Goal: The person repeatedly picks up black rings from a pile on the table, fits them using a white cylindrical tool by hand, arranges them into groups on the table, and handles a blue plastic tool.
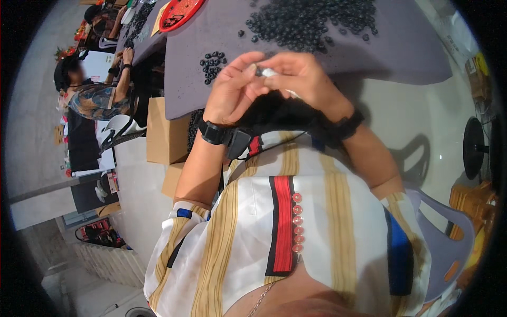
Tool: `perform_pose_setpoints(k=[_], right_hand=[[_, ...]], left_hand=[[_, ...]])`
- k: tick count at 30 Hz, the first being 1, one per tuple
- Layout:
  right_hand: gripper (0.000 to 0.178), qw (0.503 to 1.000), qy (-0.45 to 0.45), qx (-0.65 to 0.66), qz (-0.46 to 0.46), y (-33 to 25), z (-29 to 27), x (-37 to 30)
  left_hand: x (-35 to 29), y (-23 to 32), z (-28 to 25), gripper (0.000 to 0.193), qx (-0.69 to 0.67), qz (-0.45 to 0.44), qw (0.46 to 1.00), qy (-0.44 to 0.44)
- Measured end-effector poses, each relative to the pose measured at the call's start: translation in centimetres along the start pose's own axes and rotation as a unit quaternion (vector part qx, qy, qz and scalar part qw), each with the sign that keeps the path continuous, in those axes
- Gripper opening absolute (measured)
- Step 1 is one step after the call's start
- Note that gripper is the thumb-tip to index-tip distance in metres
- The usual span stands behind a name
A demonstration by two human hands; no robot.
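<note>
My two hands meet above the near edge of a table with a grey-purple cover [185,53]. Between the thumb and fingers of my left hand [229,90] is a small dark round piece [259,72]. My right hand [303,79] pinches something white and soft-looking [268,72] against that piece; whether it is cloth or paper I cannot tell. Just beyond my left hand lies a small group of black round pieces [212,64]. A large spread of similar black pieces [311,24] covers the far middle of the table.
A red tray [182,11] stands at the table's far left. Cardboard boxes [161,132] are below the table's left edge. Another person [97,95] works at a table on the left. A purple plastic chair [449,243] is behind me at right, near a black round stand [473,148].
</note>
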State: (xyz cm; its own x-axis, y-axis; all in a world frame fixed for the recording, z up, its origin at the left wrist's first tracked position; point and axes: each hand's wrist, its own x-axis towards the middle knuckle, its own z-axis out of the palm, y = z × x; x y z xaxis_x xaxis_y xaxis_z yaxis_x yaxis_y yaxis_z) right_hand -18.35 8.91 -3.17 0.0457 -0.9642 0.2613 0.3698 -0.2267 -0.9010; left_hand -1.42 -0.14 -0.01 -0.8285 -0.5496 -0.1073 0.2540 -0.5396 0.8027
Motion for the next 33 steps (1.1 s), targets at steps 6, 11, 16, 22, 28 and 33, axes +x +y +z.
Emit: perform_pose_setpoints(k=[6,11,16,22,28,33], right_hand=[[0.028,1.0,0.012,0.012,-0.009,-0.6,-0.1,0.2],[0.032,0.999,0.033,-0.032,-0.012,-0.6,0.2,0.4],[0.031,0.999,0.027,-0.042,-0.013,-0.7,-0.2,0.4],[0.03,0.999,0.011,-0.048,-0.007,-0.9,-0.5,0.3],[0.025,0.999,0.037,-0.023,-0.029,0.2,-0.6,0.4],[0.023,0.999,0.041,0.011,-0.003,1.0,-0.9,0.8]], left_hand=[[1.1,-0.1,0.1,0.027,-0.036,-0.01,0.999,0.003],[1.6,0.3,0.7,0.028,-0.044,-0.003,0.999,0.023],[1.6,-0.1,0.7,0.027,-0.034,-0.003,0.998,0.047],[1.4,-0.3,0.6,0.026,-0.038,-0.004,0.998,0.04],[1.3,-0.4,0.7,0.025,-0.014,0.004,0.999,0.047],[1.3,-1.0,-0.4,0.025,0.003,-0.007,0.999,0.047]])
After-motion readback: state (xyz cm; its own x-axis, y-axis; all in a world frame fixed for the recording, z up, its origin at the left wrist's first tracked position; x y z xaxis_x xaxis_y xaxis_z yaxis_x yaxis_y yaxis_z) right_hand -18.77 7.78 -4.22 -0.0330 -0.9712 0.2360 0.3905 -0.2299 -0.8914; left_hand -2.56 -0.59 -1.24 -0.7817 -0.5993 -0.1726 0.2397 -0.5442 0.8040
